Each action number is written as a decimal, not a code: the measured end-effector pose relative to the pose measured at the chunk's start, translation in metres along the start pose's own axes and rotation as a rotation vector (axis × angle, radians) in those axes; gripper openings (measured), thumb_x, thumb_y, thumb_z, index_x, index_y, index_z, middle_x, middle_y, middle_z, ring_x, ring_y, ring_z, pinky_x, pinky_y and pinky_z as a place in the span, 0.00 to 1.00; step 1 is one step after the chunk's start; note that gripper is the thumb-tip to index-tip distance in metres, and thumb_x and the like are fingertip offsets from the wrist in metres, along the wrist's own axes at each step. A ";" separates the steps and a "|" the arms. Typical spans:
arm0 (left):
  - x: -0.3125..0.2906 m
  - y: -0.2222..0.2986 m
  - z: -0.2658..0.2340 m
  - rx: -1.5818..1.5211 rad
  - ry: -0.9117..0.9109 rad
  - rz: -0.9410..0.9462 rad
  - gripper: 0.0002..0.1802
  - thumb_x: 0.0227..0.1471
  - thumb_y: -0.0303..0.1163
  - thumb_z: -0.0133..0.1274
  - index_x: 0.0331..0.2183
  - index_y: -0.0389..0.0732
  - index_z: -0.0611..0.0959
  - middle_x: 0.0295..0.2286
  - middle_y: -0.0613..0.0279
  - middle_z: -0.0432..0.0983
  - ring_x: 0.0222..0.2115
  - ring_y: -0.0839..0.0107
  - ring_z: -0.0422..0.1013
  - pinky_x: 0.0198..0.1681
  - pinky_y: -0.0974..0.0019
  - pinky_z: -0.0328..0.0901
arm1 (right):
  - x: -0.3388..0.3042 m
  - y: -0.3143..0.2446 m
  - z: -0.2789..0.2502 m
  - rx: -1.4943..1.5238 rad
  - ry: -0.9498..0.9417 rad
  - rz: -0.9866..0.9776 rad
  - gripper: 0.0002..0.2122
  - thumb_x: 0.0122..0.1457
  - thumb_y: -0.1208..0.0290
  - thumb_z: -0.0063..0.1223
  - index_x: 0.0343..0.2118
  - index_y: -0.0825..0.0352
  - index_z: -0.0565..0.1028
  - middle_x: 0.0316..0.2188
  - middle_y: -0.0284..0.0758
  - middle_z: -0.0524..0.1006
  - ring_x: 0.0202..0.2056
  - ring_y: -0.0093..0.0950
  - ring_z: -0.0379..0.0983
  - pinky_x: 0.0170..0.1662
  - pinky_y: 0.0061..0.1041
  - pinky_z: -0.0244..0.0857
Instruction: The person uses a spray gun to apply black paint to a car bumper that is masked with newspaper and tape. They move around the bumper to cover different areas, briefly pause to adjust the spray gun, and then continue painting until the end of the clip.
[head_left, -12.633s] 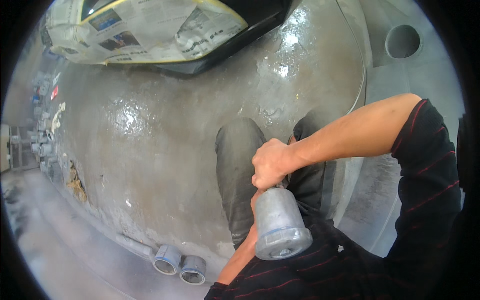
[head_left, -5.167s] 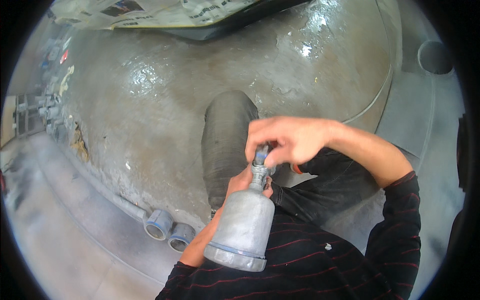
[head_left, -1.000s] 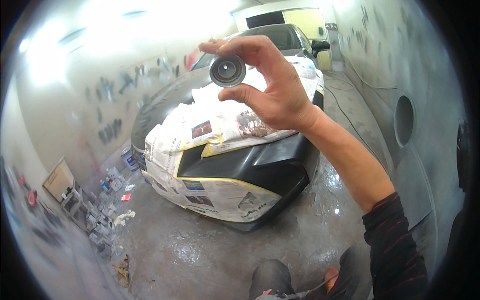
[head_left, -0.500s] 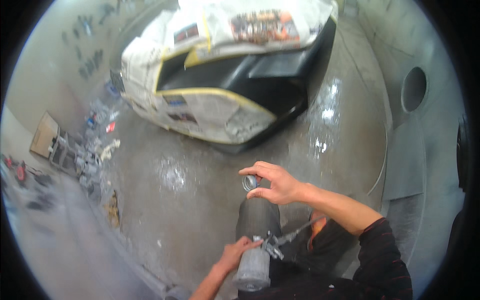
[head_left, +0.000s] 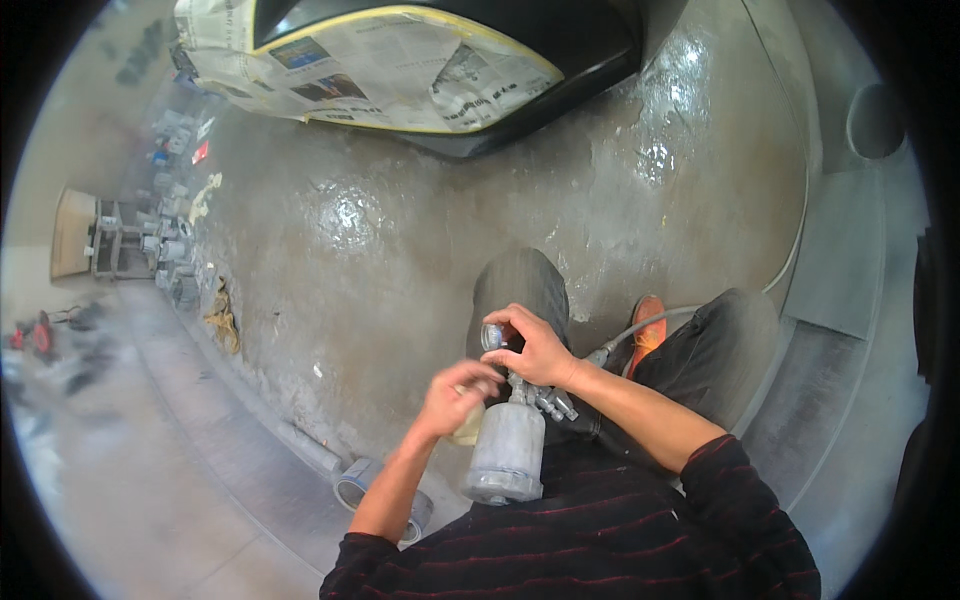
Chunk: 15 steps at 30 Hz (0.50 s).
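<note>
Between the thumb and fingers of my right hand (head_left: 540, 352) is a small round metal ring (head_left: 493, 337), like the air cap ring of a spray gun. Just below, in front of my lap, sits a spray gun (head_left: 557, 402) with a grey, paint-stained metal cup (head_left: 505, 450). My left hand (head_left: 455, 396) is at the front of the gun, close to my right fingers; its fingers are blurred by motion, so their hold is unclear. Under that hand shows part of a pale yellowish object (head_left: 467, 428), its kind hidden.
A grey hose (head_left: 680, 312) runs right from the gun past my orange shoe (head_left: 650, 335). Ahead stands a black vehicle body (head_left: 580, 60) masked with newspaper (head_left: 390, 70) and yellow tape. Cans (head_left: 365, 485) stand beside my left arm. Cluttered containers (head_left: 165, 240) and a cardboard box (head_left: 75, 232) lie left.
My view has tilted down. The right hand has brought the ring down near the gun, and the left hand has moved from beside the cup to the gun's front.
</note>
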<state>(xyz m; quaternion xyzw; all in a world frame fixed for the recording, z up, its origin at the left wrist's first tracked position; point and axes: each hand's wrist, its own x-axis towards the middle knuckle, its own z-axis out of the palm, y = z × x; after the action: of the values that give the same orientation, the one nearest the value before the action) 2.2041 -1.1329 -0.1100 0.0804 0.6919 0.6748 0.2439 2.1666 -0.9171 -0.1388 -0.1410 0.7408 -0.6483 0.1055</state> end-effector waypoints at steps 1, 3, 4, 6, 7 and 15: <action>-0.001 -0.001 -0.001 -0.173 0.087 -0.029 0.16 0.63 0.31 0.54 0.51 0.38 0.80 0.32 0.61 0.78 0.34 0.72 0.76 0.38 0.66 0.70 | 0.000 0.001 0.001 -0.028 -0.005 -0.037 0.24 0.51 0.67 0.72 0.50 0.65 0.75 0.38 0.38 0.74 0.38 0.36 0.73 0.43 0.32 0.70; 0.000 0.001 -0.001 -0.096 0.240 -0.298 0.20 0.68 0.42 0.49 0.50 0.36 0.78 0.32 0.61 0.78 0.32 0.75 0.74 0.36 0.68 0.69 | 0.002 0.003 0.002 -0.098 -0.027 -0.094 0.25 0.51 0.65 0.72 0.50 0.66 0.75 0.37 0.39 0.74 0.40 0.39 0.73 0.44 0.33 0.69; 0.002 0.003 -0.001 -0.044 0.316 -0.423 0.23 0.70 0.47 0.46 0.50 0.35 0.77 0.32 0.62 0.77 0.31 0.76 0.73 0.35 0.69 0.68 | 0.002 0.004 0.003 -0.114 -0.022 -0.117 0.25 0.50 0.64 0.72 0.49 0.67 0.75 0.37 0.39 0.74 0.40 0.39 0.73 0.44 0.34 0.69; 0.009 0.009 0.004 -0.088 0.247 -0.466 0.34 0.72 0.58 0.36 0.48 0.34 0.78 0.29 0.65 0.76 0.27 0.77 0.70 0.30 0.70 0.65 | 0.004 0.006 0.004 -0.152 -0.011 -0.175 0.25 0.50 0.63 0.72 0.49 0.67 0.75 0.37 0.39 0.75 0.40 0.39 0.73 0.44 0.35 0.69; 0.015 0.012 0.007 -0.104 0.235 -0.482 0.34 0.71 0.59 0.36 0.48 0.34 0.79 0.28 0.66 0.75 0.27 0.77 0.69 0.29 0.70 0.64 | 0.004 0.006 0.005 -0.127 -0.073 -0.122 0.25 0.50 0.62 0.72 0.48 0.68 0.76 0.37 0.39 0.75 0.41 0.40 0.73 0.44 0.35 0.70; 0.029 0.021 0.017 0.069 0.273 -0.611 0.42 0.71 0.60 0.24 0.27 0.39 0.80 0.20 0.66 0.72 0.22 0.73 0.67 0.26 0.65 0.61 | 0.001 0.000 0.001 -0.307 -0.027 -0.233 0.20 0.57 0.52 0.64 0.37 0.66 0.75 0.32 0.35 0.73 0.37 0.38 0.72 0.36 0.37 0.70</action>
<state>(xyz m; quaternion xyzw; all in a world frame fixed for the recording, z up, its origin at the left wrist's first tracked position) 2.1820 -1.1031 -0.0962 -0.2138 0.7328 0.5511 0.3371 2.1661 -0.9187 -0.1389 -0.2491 0.8082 -0.5334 0.0170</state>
